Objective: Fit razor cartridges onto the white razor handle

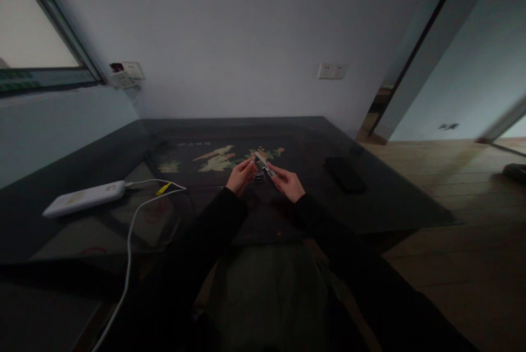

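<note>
Just above the middle of the table, my right hand is closed around a slim pale tool with a metallic part near my fingers. It points up and to the left; its exact kind is too small and dim to make out. My left hand is closed in a pinch beside the tool's left side. Whatever lies between those fingertips, if anything, cannot be made out. Below and between both hands is a small shiny dark object, its shape unclear.
The dark glossy table bears a printed bird-and-flower picture. At left lies a white power bank with a white cable trailing over the front edge. A black phone-like slab lies at right. Behind stands a wall with sockets.
</note>
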Motion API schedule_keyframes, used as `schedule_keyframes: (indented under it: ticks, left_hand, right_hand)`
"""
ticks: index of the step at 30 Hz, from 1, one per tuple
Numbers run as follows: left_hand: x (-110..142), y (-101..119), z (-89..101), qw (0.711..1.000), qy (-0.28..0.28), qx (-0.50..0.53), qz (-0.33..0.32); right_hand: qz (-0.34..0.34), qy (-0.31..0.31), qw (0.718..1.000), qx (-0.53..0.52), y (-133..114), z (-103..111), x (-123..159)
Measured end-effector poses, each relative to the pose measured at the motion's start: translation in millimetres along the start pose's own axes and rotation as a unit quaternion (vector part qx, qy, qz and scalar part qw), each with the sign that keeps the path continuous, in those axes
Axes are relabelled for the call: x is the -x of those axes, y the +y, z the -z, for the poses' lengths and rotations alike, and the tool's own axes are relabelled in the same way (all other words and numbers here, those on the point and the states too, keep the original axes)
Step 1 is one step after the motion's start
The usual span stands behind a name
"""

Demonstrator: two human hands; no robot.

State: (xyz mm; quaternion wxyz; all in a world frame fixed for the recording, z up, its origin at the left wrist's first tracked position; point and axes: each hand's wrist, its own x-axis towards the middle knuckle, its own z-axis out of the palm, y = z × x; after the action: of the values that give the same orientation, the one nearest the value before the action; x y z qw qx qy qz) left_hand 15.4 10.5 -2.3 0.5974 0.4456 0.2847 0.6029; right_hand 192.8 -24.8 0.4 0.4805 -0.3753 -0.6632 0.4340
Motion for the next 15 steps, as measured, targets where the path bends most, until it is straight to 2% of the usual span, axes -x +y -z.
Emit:
schedule_keyframes:
  ticks: [5,15]
  left_hand:
    - [0.0,0.2,0.6,1.0,-0.007,-0.006,0.003]
    - [-0.4,1.0,1.0,1.0,-0.021,-0.01,-0.014]
  right_hand:
    - [0.015,0.022,0.999,0.03,3.5,1.8,-1.2]
    - [0.003,-0.048,0.998,-0.038,3.3,-0.6,2.1]
